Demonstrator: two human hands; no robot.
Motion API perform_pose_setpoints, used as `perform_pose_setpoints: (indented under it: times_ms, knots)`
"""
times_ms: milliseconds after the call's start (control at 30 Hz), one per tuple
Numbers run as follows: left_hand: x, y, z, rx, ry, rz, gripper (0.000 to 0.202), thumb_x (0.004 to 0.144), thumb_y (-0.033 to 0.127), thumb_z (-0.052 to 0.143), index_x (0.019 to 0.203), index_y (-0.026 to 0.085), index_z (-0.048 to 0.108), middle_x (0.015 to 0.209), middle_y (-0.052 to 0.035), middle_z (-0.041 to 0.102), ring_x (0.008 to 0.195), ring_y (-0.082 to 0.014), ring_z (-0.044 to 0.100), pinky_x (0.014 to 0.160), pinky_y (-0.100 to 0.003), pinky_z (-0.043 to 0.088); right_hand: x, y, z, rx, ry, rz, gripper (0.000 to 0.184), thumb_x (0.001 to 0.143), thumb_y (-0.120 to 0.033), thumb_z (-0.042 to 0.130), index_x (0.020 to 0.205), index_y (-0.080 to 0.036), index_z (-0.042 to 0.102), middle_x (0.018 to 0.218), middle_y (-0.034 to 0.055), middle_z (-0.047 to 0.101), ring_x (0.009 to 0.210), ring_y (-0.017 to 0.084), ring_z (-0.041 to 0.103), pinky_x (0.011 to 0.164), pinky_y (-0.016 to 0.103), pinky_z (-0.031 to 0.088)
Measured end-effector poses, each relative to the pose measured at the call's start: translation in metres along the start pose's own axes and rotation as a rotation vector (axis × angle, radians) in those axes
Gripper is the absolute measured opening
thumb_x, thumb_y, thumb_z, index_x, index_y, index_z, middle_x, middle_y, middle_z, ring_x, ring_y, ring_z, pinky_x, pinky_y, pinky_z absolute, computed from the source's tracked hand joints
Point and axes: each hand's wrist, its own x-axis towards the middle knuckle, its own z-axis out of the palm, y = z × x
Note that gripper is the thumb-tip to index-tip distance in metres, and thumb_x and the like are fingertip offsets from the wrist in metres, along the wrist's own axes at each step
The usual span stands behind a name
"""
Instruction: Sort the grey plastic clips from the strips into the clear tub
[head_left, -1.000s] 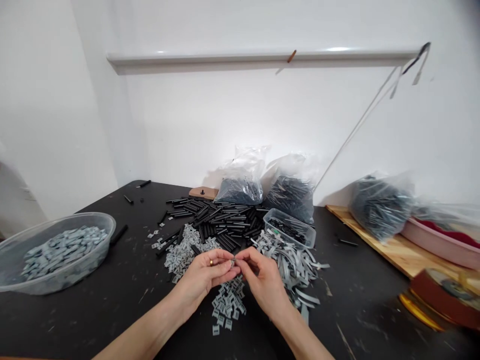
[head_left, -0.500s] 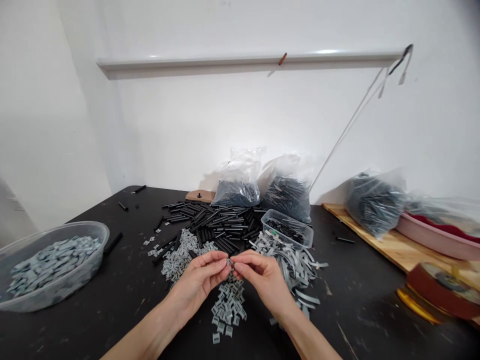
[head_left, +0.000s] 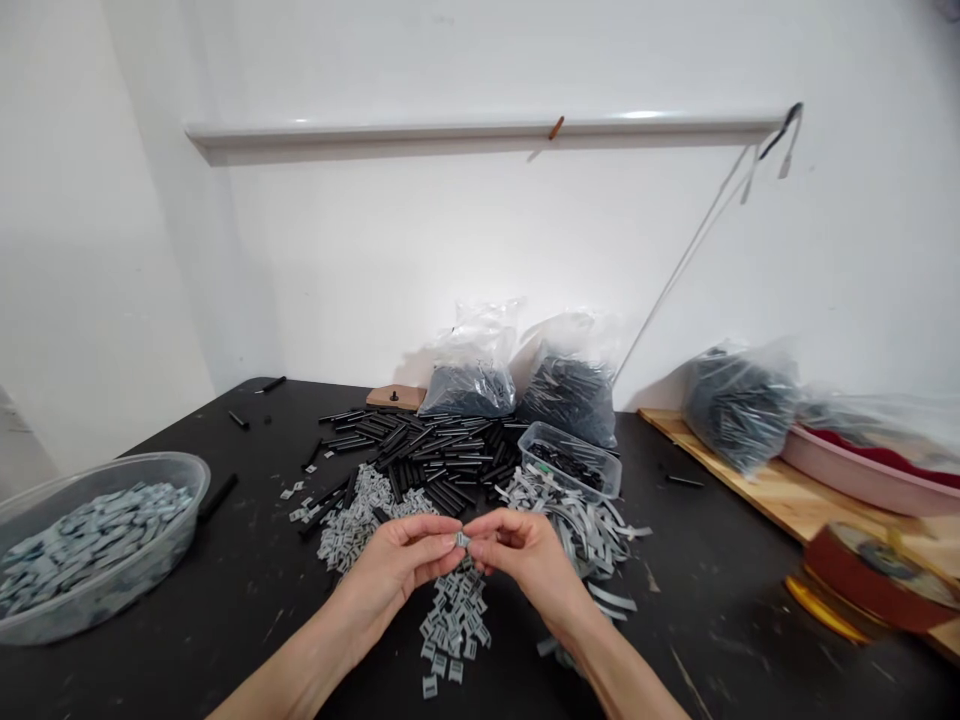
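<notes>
Left hand [head_left: 394, 572] and right hand [head_left: 531, 560] still pinch a small grey clip [head_left: 463, 539] together above the loose clips [head_left: 452, 625].

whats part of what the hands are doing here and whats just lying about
in hand: left hand, right hand, small grey plastic clip, loose grey clips, grey strips

lying about: black plastic tubes, clear tub of grey clips, bagged black tubes, pink basin

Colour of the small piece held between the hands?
Light grey small piece, best seen in the head view.
</notes>
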Motion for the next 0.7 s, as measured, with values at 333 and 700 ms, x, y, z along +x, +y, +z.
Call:
perform_pose_setpoints:
  times_ms: [333,700]
  knots:
    - [0.003,-0.002,-0.006,0.209,-0.076,-0.073,0.024,0.065,0.022,0.082,0.086,0.011,0.076,0.079,-0.0083,0.075,0.072,-0.0162,0.070,0.078,-0.028,0.057,0.001,0.000,-0.009,-0.020,-0.124,0.096,0.033,0.062,-0.026,0.082,0.089,-0.013,0.069,0.064,0.0001,0.065,0.053,0.009,0.056,0.055,0.021,0.046]
    - [-0.002,0.005,0.004,0.266,-0.093,-0.065,0.026,0.067,0.025,0.075,0.088,0.008,0.076,0.084,-0.0139,0.076,0.079,-0.0232,0.072,0.084,-0.034,0.054,0.004,0.011,-0.008,0.020,-0.192,0.042,0.042,0.061,-0.023,0.083,0.096,-0.015,0.062,0.078,0.0001,0.065,0.059,0.010,0.062,0.059,0.023,0.051]
